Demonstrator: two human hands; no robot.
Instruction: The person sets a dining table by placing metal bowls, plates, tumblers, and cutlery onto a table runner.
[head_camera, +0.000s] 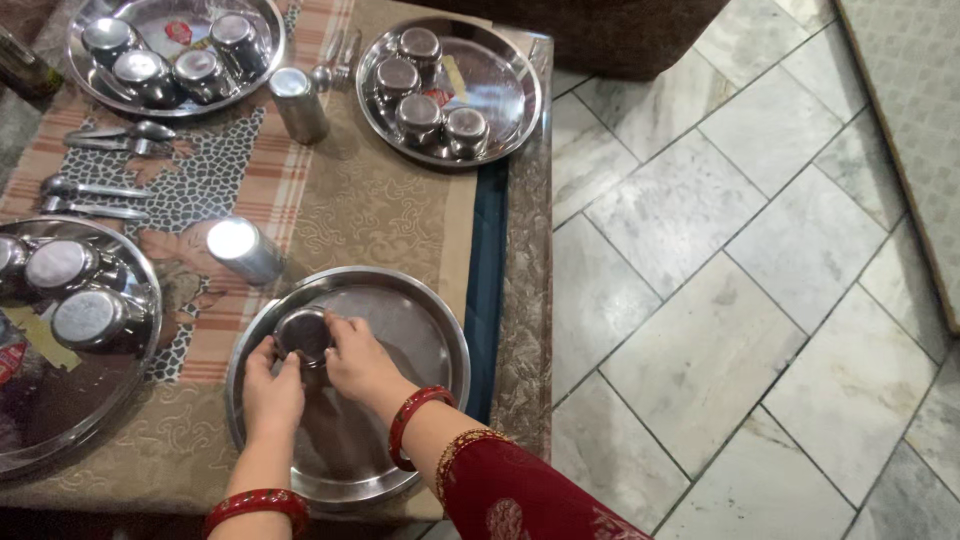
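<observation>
Here both hands close around one small steel bowl (303, 333), a round, polished cup sitting in the upper left part of a wide, shallow steel plate (420, 330) at the near edge of the table. The left hand (272, 392) cups the bowl from its near left side, and the right hand (358, 362) presses fingertips against its right rim; each wrist wears a red bangle.

A smooth cylindrical steel tumbler (245, 250) stands just beyond the plate's rim. Further off, a second tumbler (297, 103) stands between two round plates, one at the far right (505, 100) and one at the far left (265, 45), each carrying four small bowls. Steel spoons (95, 190) lie on the patterned woven table cloth (370, 210). The floor (760, 250) is veined marble tile.
</observation>
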